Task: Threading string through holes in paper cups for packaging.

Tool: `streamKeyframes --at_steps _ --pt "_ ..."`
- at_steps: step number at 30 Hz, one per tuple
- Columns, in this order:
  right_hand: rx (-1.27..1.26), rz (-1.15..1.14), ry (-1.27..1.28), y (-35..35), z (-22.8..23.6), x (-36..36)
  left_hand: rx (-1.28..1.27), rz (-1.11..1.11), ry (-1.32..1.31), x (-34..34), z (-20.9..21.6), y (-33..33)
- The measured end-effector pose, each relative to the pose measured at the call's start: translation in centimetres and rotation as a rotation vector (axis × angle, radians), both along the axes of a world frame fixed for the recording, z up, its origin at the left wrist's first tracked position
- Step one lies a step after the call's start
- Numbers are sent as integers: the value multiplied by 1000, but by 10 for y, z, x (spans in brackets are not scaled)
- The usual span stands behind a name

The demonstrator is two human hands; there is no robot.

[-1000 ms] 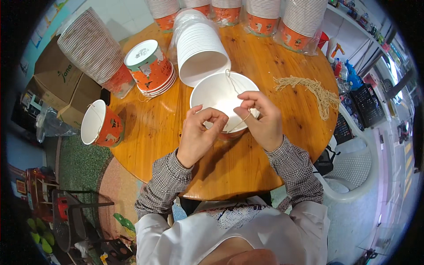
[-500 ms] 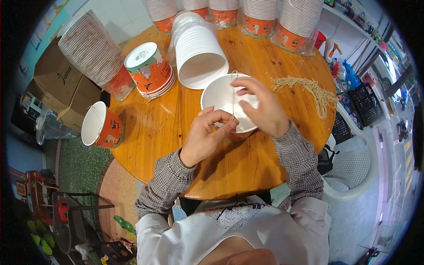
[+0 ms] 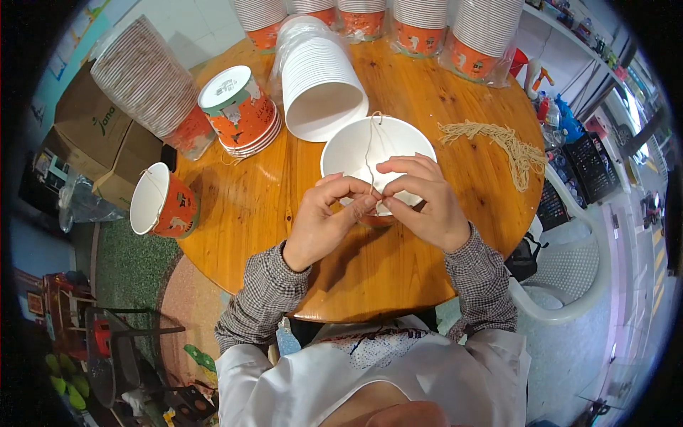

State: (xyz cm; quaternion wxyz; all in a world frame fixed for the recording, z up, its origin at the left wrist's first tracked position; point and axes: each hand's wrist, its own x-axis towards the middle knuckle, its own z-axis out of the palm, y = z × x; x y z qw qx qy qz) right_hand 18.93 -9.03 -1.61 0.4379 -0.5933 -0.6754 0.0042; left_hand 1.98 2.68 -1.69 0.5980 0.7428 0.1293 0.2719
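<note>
A white-lined paper bucket (image 3: 341, 153) stands upright in front of me on the round wooden table. A thin tan string (image 3: 369, 153) is looped at its far rim and runs across the opening to the near rim. There my left hand (image 3: 327, 213) pinches the string between thumb and index finger. My right hand (image 3: 427, 203) meets it from the right, thumb and index finger also closed at the string, the other fingers bent. The fingertips almost touch and hide the string's end and the near rim.
A bundle of tan strings (image 3: 498, 142) lies to the right. Beyond the bucket, a wrapped stack of paper buckets (image 3: 324, 85) lies on its side. An inverted stack (image 3: 238, 114) stands left of it, and a single orange bucket (image 3: 174, 206) with string sits at the left edge. Several wrapped stacks line the back.
My right hand has come down from the far side of the bucket to the near rim, joining my left hand. The left hand has stayed nearly in place.
</note>
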Motion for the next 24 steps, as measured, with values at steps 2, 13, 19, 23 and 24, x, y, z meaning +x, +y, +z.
streamKeyframes --at_steps 2,13,19,23,24 --pt "6 -17 44 -2 0 -1 -9 15 30 0 0 -2" --pt "50 -150 60 -14 0 -22 158 64 38 -1 7 -7" --pt "133 -269 -376 -25 5 -23 -281 -49 -37 -10 16 -5" --pt "159 -217 -462 -30 14 -29 -433 -113 -123 -9 14 -5" --pt "179 -191 -461 -30 17 -29 -473 -135 -149 -7 15 -7"
